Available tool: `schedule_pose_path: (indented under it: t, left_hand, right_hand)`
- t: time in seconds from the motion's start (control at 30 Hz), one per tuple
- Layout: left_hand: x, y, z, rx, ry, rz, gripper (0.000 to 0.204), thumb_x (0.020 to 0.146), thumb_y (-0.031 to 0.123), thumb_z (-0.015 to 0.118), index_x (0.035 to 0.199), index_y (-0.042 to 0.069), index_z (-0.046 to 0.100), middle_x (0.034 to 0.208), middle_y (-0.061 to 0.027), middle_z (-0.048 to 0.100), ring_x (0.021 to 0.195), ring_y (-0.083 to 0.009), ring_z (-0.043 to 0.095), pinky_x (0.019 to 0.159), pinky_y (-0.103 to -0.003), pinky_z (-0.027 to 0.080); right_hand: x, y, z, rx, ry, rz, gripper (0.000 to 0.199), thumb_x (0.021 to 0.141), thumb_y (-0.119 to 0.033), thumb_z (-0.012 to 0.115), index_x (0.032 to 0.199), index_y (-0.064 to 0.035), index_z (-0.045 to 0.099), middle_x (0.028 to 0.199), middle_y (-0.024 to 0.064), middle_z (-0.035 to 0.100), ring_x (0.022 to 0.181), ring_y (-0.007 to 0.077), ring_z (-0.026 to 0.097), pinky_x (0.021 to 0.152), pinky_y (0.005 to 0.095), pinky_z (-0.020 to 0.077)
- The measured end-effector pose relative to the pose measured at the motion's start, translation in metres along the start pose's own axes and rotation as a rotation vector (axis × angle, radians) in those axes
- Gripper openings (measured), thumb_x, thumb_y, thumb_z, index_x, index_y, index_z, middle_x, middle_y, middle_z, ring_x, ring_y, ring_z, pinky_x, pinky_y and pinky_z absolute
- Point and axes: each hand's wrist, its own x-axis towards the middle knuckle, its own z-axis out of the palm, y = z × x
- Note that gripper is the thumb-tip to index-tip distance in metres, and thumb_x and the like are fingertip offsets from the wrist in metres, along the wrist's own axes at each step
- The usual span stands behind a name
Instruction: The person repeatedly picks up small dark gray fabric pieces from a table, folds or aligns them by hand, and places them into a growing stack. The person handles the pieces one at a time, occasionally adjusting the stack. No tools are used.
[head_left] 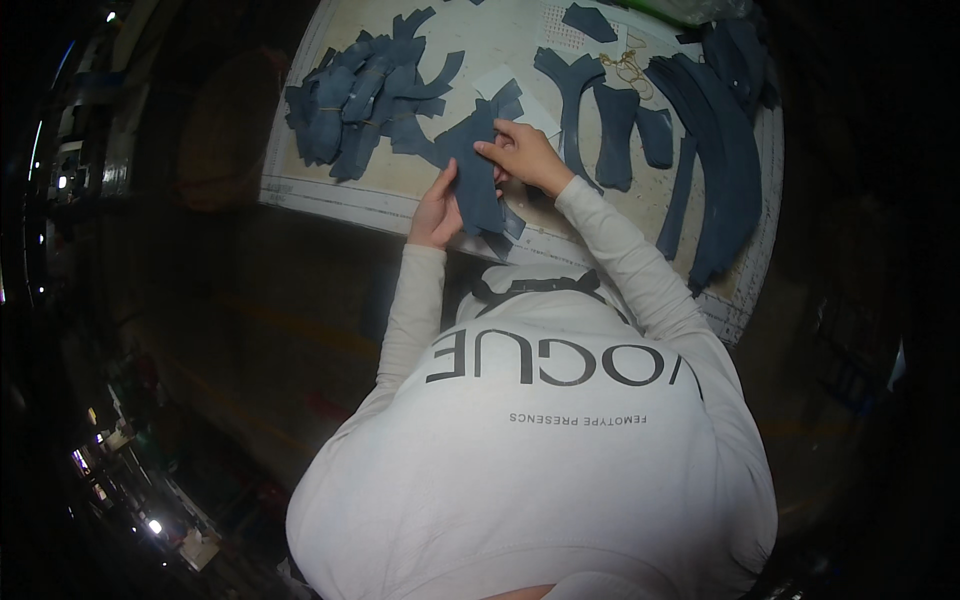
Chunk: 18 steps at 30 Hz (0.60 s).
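Note:
Dark blue cut fabric pieces hang in front of me over the table's near edge, held up between both hands. My left hand grips their left side, thumb on top and fingers behind the cloth. On the upper right edge, my right hand pinches the fabric between thumb and fingers. Some strips of the cloth stick out above and below the main piece. A white sheet of paper lies partly under the fabric, just beyond my right hand.
Tied bundles of blue fabric pieces are heaped at the table's left. On the right lie long curved strips, a Y-shaped stack and smaller stacks. Yellowish rubber bands rest near a printed sheet. The pale table has a marked border.

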Motion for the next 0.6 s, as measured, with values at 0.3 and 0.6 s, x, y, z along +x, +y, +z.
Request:
schedule_pose_path:
  t: [0.3, 0.6]
  left_hand:
    - [-0.007, 0.018, -0.034, 0.204, 0.232, 0.222, 0.042, 0.092, 0.01, 0.043, 0.13, -0.008, 0.035, 0.126, -0.0176, 0.05, 0.116, -0.0253, 0.051, 0.095, -0.036, 0.045]
    - [-0.006, 0.025, -0.029, 0.069, 0.197, 0.219, 0.044, 0.095, 0.014, 0.037, 0.133, -0.007, 0.03, 0.133, -0.0195, 0.043, 0.119, -0.0264, 0.047, 0.098, -0.038, 0.042]
  right_hand:
    - [0.025, 0.041, 0.034, -0.641, 0.413, -0.128, 0.08, 0.069, -0.023, 0.067, 0.132, 0.0079, 0.029, 0.105, 0.0267, 0.052, 0.093, 0.0385, 0.057, 0.078, 0.0409, 0.0501]
    - [0.028, 0.039, -0.009, -0.699, 0.557, 0.051, 0.071, 0.069, -0.015, 0.067, 0.133, -0.0076, 0.037, 0.106, 0.0185, 0.051, 0.094, 0.0354, 0.056, 0.079, 0.0405, 0.0476]
